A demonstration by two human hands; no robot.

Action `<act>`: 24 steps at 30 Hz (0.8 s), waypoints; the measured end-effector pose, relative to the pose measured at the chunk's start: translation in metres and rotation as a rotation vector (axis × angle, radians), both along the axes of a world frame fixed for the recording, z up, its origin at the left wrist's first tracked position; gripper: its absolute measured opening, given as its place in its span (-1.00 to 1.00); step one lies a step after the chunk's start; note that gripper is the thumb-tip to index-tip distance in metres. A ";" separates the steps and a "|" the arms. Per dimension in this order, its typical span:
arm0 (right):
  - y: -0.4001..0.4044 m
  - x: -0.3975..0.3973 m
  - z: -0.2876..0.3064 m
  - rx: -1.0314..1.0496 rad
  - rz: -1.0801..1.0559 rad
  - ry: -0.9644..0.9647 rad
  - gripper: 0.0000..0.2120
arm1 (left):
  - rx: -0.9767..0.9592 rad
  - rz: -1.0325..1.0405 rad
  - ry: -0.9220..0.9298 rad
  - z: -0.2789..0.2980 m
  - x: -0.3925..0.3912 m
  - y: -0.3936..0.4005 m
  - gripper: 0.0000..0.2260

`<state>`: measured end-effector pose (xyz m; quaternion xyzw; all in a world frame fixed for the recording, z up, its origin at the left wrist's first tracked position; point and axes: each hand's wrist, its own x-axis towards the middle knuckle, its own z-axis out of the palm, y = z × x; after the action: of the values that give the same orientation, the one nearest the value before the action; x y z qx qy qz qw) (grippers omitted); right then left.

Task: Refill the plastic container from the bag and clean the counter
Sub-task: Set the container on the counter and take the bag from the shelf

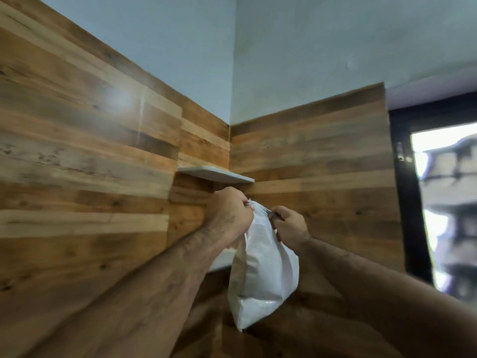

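Wooden planks in brown and tan stripes point(90, 156) cover the lower part of both walls, and they meet in a corner. Above the wood, the wall is plain pale blue paint point(309, 47). A small white corner shelf point(214, 173) sticks out where the two walls meet. Lower down, a second white ledge point(222, 260) peeks out behind the left arm. At the far right stands a dark-framed window point(405, 192) with bright light coming through it, and the things outside are too blurry to make out.

A person holds up a white plastic bag with fine ribbed lines point(263, 272) in front of the corner, just below the small shelf. The bag hangs in the air, full and puffy at the bottom. It touches nothing but the two hands. I can see no words, name or picture on it; the side facing us is just white.

The left hand point(229, 213) is curled tight, and its fingers pinch the top edge of the bag on the left side. The right hand point(289, 226) is curled too, and it pinches the top edge on the right side. The two hands are close together at the mouth of the bag. Both bare arms reach up from the bottom of the view.
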<state>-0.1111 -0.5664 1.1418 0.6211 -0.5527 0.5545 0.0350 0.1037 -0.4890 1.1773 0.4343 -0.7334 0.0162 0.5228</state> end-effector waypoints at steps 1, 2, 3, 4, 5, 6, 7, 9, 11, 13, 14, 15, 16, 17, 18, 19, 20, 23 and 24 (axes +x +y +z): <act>0.019 -0.010 -0.018 0.027 -0.010 0.010 -0.80 | 0.004 -0.026 -0.015 -0.016 -0.006 0.014 -0.82; 0.038 -0.019 -0.038 0.061 -0.024 0.023 -0.79 | 0.012 -0.049 -0.032 -0.033 -0.012 0.029 -0.83; 0.057 -0.028 -0.060 0.095 -0.033 0.035 -0.78 | 0.045 -0.066 -0.050 -0.053 -0.017 0.043 -0.83; 0.078 -0.034 -0.083 0.129 -0.043 0.040 -0.79 | 0.086 -0.071 -0.066 -0.075 -0.021 0.058 -0.83; 0.097 -0.040 -0.108 0.166 -0.048 0.026 -0.80 | 0.126 -0.066 -0.087 -0.097 -0.025 0.071 -0.80; 0.117 -0.047 -0.133 0.200 -0.047 0.009 -0.80 | 0.158 -0.065 -0.121 -0.122 -0.030 0.083 -0.76; 0.138 -0.054 -0.157 0.231 -0.048 0.011 -0.80 | 0.196 -0.067 -0.153 -0.146 -0.035 0.097 -0.74; 0.180 -0.063 -0.204 0.310 -0.056 0.079 -0.80 | 0.280 -0.108 -0.214 -0.196 -0.041 0.129 -0.74; 0.217 -0.073 -0.250 0.449 -0.041 0.168 -0.79 | 0.367 -0.158 -0.290 -0.244 -0.046 0.166 -0.74; 0.247 -0.079 -0.292 0.564 -0.034 0.257 -0.73 | 0.442 -0.175 -0.357 -0.293 -0.050 0.199 -0.71; 0.262 -0.081 -0.312 0.615 -0.028 0.305 -0.69 | 0.469 -0.185 -0.379 -0.318 -0.053 0.213 -0.70; 0.277 -0.082 -0.330 0.670 -0.025 0.351 -0.66 | 0.497 -0.202 -0.398 -0.344 -0.056 0.225 -0.69; 0.292 -0.081 -0.347 0.731 -0.017 0.392 -0.67 | 0.529 -0.220 -0.418 -0.369 -0.059 0.237 -0.69; 0.306 -0.081 -0.362 0.797 -0.019 0.437 -0.71 | 0.556 -0.232 -0.438 -0.393 -0.062 0.249 -0.70; 0.318 -0.081 -0.377 0.855 -0.026 0.484 -0.76 | 0.586 -0.229 -0.468 -0.414 -0.065 0.260 -0.71; 0.328 -0.082 -0.391 0.894 -0.037 0.542 -0.77 | 0.607 -0.223 -0.509 -0.435 -0.068 0.271 -0.73; 0.337 -0.082 -0.405 0.924 -0.043 0.606 -0.73 | 0.631 -0.213 -0.541 -0.452 -0.071 0.283 -0.74; 0.360 -0.077 -0.442 0.977 -0.019 0.715 -0.65 | 0.721 -0.218 -0.593 -0.500 -0.071 0.315 -0.74; 0.366 -0.074 -0.451 0.975 -0.003 0.738 -0.65 | 0.747 -0.235 -0.612 -0.512 -0.069 0.325 -0.73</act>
<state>-0.1849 -0.2003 0.6904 0.7158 -0.6953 -0.0142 -0.0634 0.0345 -0.1644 0.6649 0.4816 -0.8529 -0.1801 0.0905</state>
